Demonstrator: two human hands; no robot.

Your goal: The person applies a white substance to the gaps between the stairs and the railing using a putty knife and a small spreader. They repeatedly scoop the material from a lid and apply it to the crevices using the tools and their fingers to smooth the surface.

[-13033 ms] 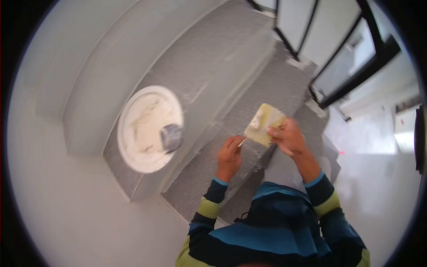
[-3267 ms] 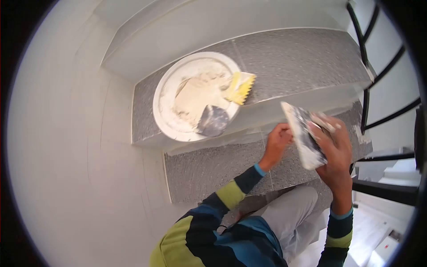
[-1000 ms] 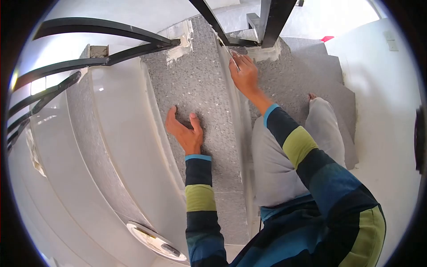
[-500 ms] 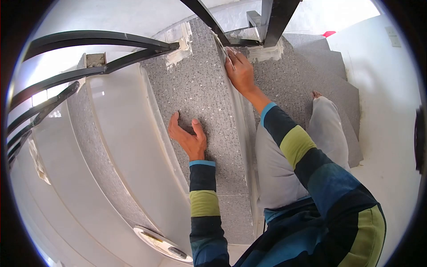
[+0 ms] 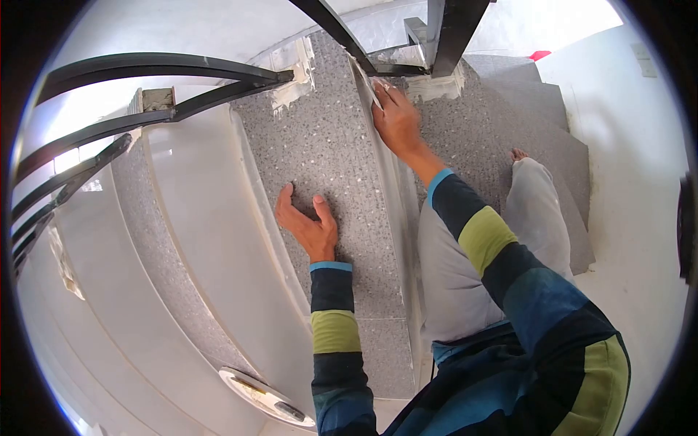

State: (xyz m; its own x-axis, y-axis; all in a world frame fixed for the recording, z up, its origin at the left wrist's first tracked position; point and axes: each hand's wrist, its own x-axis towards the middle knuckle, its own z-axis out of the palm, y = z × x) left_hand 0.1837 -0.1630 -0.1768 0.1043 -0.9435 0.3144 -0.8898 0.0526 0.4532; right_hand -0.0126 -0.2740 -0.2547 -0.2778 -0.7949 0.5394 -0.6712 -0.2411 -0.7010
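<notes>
My left hand (image 5: 309, 227) rests on the speckled grey stair tread (image 5: 327, 156), thumb and fingers apart, with nothing in it. Farther up, at the tread's edge close under the black railing, my right hand (image 5: 398, 123) is closed on a thin, pale, flat piece (image 5: 378, 94). Its fingers hide most of that piece, so its kind does not show. White smears mark the fingertips. Beside this hand runs the smooth grey riser (image 5: 396, 196), whose upper edge the fingers touch or nearly touch.
Black metal railing bars (image 5: 160, 64) cross the upper left, and a post (image 5: 458, 36) stands above my right hand. White filler patches (image 5: 294, 83) surround the railing feet. An oval white tray (image 5: 265, 396) with items in it sits at lower left. Lower steps (image 5: 538, 138) curve along the white wall (image 5: 632, 167).
My right hand has shifted slightly down and to the right along the tread's edge, still closed. The left hand stays in place.
</notes>
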